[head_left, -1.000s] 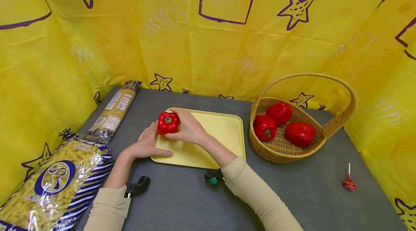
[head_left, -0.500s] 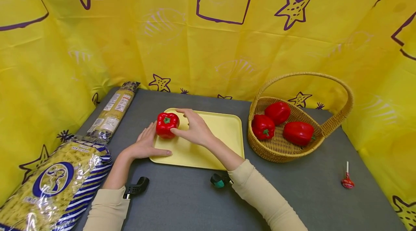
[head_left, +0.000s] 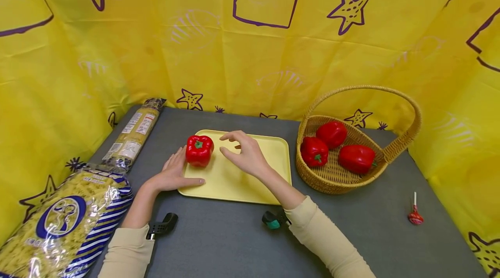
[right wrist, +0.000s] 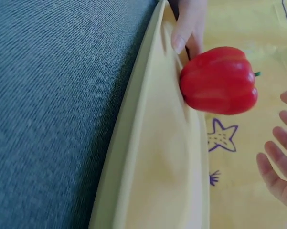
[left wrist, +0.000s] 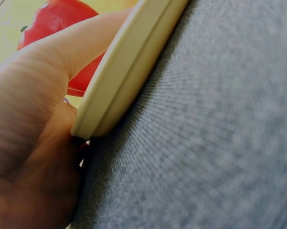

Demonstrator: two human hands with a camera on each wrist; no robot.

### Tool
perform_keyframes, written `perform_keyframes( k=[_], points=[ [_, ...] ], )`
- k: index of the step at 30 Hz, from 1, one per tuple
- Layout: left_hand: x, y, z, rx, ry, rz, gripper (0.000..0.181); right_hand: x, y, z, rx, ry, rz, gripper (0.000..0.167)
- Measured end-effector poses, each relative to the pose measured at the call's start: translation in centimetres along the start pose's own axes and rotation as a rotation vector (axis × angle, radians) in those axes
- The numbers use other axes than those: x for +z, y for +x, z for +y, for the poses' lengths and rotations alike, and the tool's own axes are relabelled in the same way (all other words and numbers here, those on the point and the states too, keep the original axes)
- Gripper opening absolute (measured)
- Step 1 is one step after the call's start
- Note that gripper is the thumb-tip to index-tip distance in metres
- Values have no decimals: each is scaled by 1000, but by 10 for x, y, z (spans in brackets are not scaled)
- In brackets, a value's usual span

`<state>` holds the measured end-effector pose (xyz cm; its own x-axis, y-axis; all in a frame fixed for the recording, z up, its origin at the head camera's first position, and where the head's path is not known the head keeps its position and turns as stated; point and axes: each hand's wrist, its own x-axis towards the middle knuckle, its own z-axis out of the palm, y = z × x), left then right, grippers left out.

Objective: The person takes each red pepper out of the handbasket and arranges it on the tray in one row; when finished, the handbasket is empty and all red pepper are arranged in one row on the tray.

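Note:
A red bell pepper with a green stem stands upright on the left part of the yellow tray. Over the middle of the tray is my right hand, fingers loosely bent, apart from the pepper and holding nothing. My left hand rests against the tray's left end, its fingers extended along that side and the thumb over the front rim. In the left wrist view the thumb lies across the tray's edge. The right wrist view shows a gap between the pepper and the right fingers.
Right of the tray stands a wicker basket with a tall handle, holding three red bell peppers. A lollipop lies at the far right. At left lie a large pasta bag and a long pasta packet. Yellow cloth walls surround the grey table.
My right hand has let go of the bell pepper and drawn away to the right. The pepper now stands on the tray by itself. My left hand stays at the tray's edge.

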<state>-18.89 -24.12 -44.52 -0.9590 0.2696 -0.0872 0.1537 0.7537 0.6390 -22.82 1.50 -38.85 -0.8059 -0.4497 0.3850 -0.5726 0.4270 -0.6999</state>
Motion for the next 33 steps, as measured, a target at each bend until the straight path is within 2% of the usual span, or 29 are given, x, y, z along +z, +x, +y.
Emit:
perform_keyframes(
  k=[12, 23, 33],
  points=[
    [1, 1, 1, 16, 18, 8, 116, -34, -19, 2, -18, 7, 81, 10],
    [0, 0, 0, 14, 17, 5, 115, -62, -38, 10, -57, -73, 140, 6],
    [0, 0, 0, 19, 2, -1, 115, -82, -54, 21, -24, -117, 194, 5]
  ],
)
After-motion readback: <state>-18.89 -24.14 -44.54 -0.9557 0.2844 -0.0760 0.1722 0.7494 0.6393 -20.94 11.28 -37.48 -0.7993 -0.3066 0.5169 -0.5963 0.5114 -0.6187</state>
